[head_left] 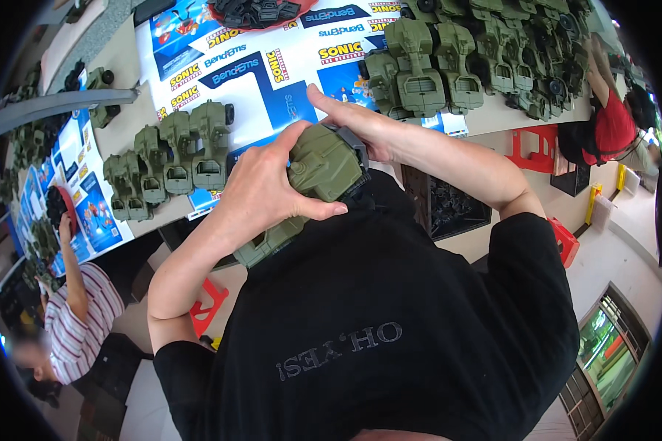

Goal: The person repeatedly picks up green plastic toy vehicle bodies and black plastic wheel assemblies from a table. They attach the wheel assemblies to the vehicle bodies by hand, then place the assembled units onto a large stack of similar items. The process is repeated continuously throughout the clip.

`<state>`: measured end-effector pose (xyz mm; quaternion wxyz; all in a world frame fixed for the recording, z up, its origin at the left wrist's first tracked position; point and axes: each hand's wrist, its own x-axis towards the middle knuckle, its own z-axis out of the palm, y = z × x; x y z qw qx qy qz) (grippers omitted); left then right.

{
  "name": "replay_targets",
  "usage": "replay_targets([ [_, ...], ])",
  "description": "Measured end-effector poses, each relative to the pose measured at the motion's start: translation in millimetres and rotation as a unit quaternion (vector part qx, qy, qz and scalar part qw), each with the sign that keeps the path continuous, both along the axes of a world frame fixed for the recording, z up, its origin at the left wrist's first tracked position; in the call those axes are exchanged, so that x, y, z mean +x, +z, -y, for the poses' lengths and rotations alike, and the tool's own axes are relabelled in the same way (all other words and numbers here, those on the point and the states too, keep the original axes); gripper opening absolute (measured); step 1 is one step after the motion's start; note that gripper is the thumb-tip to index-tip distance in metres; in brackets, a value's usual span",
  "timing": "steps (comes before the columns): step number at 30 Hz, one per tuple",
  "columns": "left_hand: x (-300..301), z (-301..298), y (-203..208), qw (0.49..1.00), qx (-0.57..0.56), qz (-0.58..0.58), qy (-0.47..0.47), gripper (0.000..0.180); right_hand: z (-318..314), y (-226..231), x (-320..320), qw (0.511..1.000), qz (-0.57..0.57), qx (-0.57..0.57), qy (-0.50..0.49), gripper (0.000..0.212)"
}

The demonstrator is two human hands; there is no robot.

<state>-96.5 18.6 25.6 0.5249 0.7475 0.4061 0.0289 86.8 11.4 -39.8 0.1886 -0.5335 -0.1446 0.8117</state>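
Note:
An olive-green toy vehicle [324,165] is held up in front of my chest, tilted, over the table's near edge. My left hand [261,180] is closed round its body, thumb along the near side and fingers over the far side. My right hand [364,125] is at the vehicle's right end, against a dark grey part [353,145]. Its thumb sticks up apart from the toy, while the other fingers are partly hidden behind that end. The vehicle's lower left part [272,241] shows beneath my left wrist.
Green toy vehicles [176,151] stand in a row at left; more [419,66] are packed at right. A red tray [265,15] holds black parts at the back. A bin of dark parts [456,202] is under the edge. Co-workers sit left [88,301] and right [614,128].

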Motion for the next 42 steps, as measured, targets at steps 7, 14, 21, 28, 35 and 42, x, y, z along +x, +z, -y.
replay_targets([
  [7,10,-8,-3,0.994,-0.094,-0.054,-0.005,0.085,12,-22,1,0.997,-0.032,-0.037,-0.056,0.074],
  [14,9,5,-3,0.992,-0.082,-0.081,-0.051,0.080,32,-24,-15,0.991,-0.014,-0.094,-0.097,0.055],
  [21,5,13,2,0.997,-0.017,-0.041,-0.069,0.091,40,-4,-13,0.991,-0.005,-0.061,-0.119,0.055],
  [28,-28,-25,-35,0.935,-0.306,0.167,0.071,0.091,2,40,2,0.998,-0.010,0.061,0.013,0.069],
  [35,-23,-25,-47,0.902,-0.343,0.241,0.101,0.094,-4,15,-6,0.988,-0.074,0.131,-0.043,0.067],
  [42,-21,-35,-46,0.916,-0.300,0.242,0.114,0.100,-24,28,6,0.974,-0.029,0.215,0.070,0.079],
])
